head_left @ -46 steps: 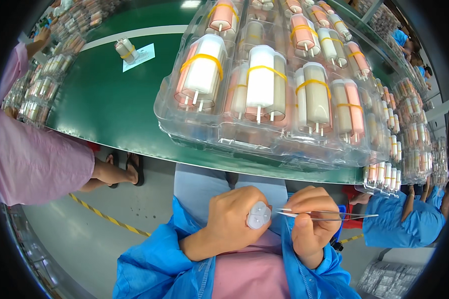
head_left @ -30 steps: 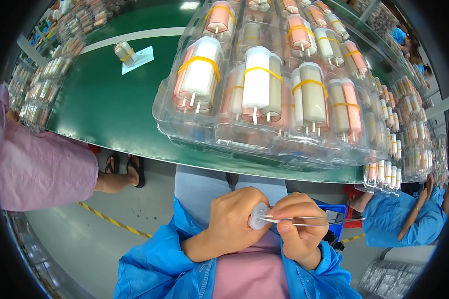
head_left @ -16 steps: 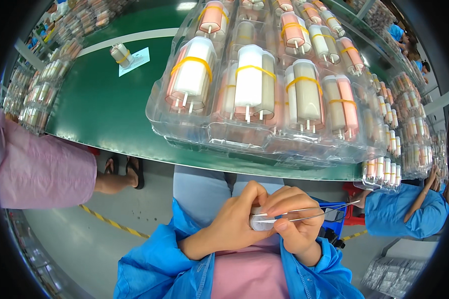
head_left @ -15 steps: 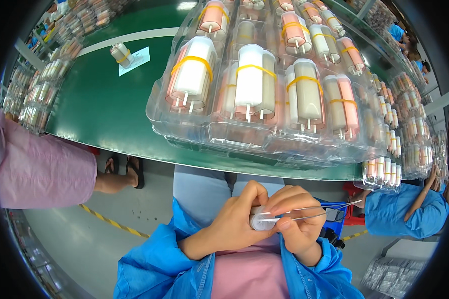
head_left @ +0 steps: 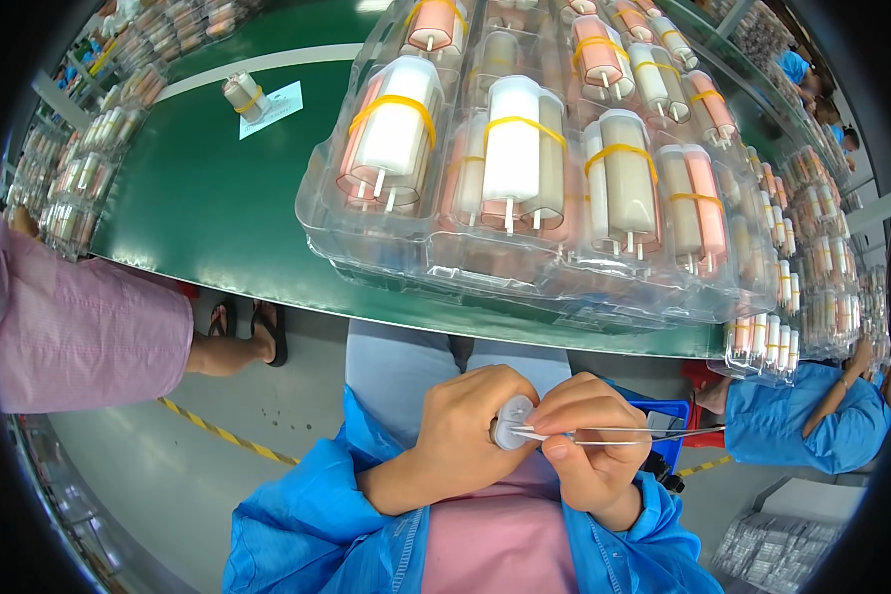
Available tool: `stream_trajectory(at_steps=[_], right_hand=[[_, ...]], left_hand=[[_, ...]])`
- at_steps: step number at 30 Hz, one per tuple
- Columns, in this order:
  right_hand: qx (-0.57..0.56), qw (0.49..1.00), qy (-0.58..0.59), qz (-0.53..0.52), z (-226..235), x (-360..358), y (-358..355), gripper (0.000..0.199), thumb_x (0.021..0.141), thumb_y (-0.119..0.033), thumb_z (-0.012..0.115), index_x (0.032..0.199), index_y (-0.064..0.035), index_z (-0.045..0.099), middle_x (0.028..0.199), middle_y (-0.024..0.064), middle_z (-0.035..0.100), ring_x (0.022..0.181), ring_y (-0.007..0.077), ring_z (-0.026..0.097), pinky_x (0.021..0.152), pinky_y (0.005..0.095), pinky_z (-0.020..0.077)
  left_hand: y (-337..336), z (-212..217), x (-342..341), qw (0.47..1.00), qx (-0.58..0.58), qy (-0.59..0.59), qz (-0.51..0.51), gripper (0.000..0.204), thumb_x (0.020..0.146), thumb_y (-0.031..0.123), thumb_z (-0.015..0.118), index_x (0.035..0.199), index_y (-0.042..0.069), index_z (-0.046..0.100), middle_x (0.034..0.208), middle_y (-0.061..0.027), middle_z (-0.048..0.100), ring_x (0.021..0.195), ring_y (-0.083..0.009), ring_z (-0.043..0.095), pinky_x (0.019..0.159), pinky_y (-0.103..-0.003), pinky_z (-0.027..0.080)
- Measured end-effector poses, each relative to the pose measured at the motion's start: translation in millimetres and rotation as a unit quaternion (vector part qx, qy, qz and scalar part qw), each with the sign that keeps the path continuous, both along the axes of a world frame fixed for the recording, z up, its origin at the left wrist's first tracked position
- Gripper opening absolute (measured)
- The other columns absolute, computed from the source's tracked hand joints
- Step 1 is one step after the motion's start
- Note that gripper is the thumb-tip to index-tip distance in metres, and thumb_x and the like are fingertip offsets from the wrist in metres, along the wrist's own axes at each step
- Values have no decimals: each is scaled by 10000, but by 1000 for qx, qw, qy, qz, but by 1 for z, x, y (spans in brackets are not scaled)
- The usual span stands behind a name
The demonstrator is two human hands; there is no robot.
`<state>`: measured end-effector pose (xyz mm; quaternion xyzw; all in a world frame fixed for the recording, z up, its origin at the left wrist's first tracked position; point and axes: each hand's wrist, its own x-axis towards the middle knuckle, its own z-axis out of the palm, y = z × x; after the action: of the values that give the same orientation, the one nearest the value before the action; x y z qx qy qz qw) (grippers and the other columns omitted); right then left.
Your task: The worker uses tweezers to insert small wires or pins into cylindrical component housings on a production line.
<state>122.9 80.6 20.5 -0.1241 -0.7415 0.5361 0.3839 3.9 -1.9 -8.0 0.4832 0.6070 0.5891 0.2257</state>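
Closer now, my right hand [head_left: 589, 450] pinches tweezers [head_left: 619, 434] lying crosswise, tips meeting the white cap [head_left: 510, 424] gripped in my left hand [head_left: 465, 436].

A green table [head_left: 218, 198] carries clear trays [head_left: 525, 267] of banded cylinders [head_left: 513, 148].

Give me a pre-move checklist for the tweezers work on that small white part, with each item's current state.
1. Left hand grips the small white part: ok.
2. Right hand pinches the tweezers: ok.
3. Tweezer tips meet the part: ok.
4. What the tips grip: cannot tell.
5. Work held clear of the green table edge: ok.
6. Clear trays of banded cylinders sit fully on the table: ok.
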Motion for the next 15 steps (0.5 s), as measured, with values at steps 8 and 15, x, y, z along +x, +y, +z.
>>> stream_trajectory(at_steps=[8, 15], right_hand=[[6, 1000, -4, 1, -1, -1, 0, 151, 725, -14, 735, 842, 27, 649, 792, 129, 673, 662, 237, 621, 585, 303, 490], [-9, 1000, 29, 5, -7, 0, -1, 139, 735, -24, 744, 826, 12, 646, 791, 127, 674, 656, 236, 622, 574, 295, 490]], left_hand=[[0, -2, -1, 1000, 4, 21, 11, 237, 621, 84, 761, 751, 75, 563, 673, -76, 584, 591, -274, 587, 508, -354, 449], [0, -1, 0, 999, 11, 26, 15, 232, 615, 80, 752, 744, 75, 558, 655, -77, 578, 578, -277, 585, 499, -355, 447]])
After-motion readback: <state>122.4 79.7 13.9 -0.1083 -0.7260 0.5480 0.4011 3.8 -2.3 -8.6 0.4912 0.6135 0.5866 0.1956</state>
